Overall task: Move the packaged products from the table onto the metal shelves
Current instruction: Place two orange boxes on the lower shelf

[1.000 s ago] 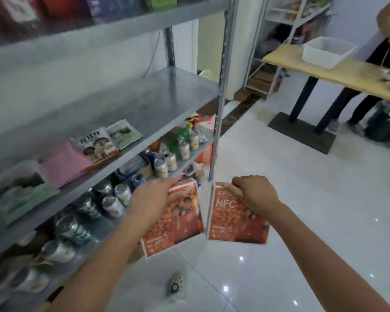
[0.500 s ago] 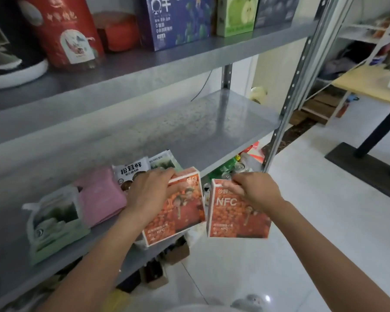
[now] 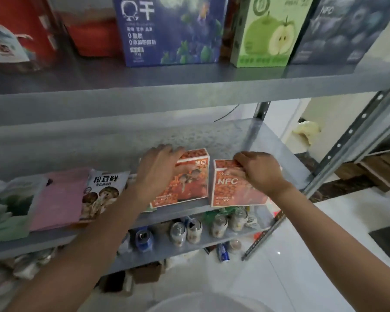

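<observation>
**Left grip (image 3: pixel 158 170) and right grip (image 3: pixel 258 174) hold boxes at the middle shelf (image 3: pixel 234 136)**

Head view: our left grip curls over the top of the left orange box (image 3: pixel 190 183). Our right grip pinches the top of the right orange box (image 3: pixel 229 193), printed NFC. We see both boxes upright, just beside each other, near the shelf's front edge. Left of them lie a mushroom pouch (image 3: pixel 104 192) and a pink pouch (image 3: pixel 59 199). Cans (image 3: pixel 196 230) sit on the shelf below.

Glossy white tiled floor (image 3: pixel 302 266), white wall (image 3: pixel 282 115) behind, dark stone strip (image 3: pixel 338 188) between
</observation>
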Action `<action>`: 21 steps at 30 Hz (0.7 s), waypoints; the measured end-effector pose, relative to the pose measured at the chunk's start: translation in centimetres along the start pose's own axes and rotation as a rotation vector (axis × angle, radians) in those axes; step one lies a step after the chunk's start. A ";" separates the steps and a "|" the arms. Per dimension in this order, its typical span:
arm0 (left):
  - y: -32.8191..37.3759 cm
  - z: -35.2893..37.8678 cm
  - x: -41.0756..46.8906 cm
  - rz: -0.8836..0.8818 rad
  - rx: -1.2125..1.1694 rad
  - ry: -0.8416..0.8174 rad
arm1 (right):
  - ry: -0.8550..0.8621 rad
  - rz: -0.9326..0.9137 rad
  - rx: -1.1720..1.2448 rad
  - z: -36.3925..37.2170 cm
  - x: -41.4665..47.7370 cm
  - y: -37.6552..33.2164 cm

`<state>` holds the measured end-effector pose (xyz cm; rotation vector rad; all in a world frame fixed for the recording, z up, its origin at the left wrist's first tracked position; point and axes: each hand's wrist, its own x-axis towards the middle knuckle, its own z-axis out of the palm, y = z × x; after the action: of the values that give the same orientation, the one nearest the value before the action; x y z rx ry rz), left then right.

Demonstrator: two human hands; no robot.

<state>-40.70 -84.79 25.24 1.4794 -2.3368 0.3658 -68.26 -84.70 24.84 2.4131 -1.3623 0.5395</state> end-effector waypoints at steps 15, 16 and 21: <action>2.2 2.0 2.8 -0.060 0.199 -0.147 | -0.060 -0.151 -0.087 3.2 1.6 5.9; 2.0 2.3 2.1 -0.022 0.213 -0.068 | -0.038 -0.122 -0.110 3.1 0.9 6.0; 1.6 4.5 -1.9 0.022 0.383 0.201 | 0.096 0.017 -0.168 3.4 -1.6 5.3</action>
<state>-42.07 -84.36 20.33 1.4951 -2.2068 0.9658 -72.99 -87.64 21.56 2.2153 -1.3328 0.5170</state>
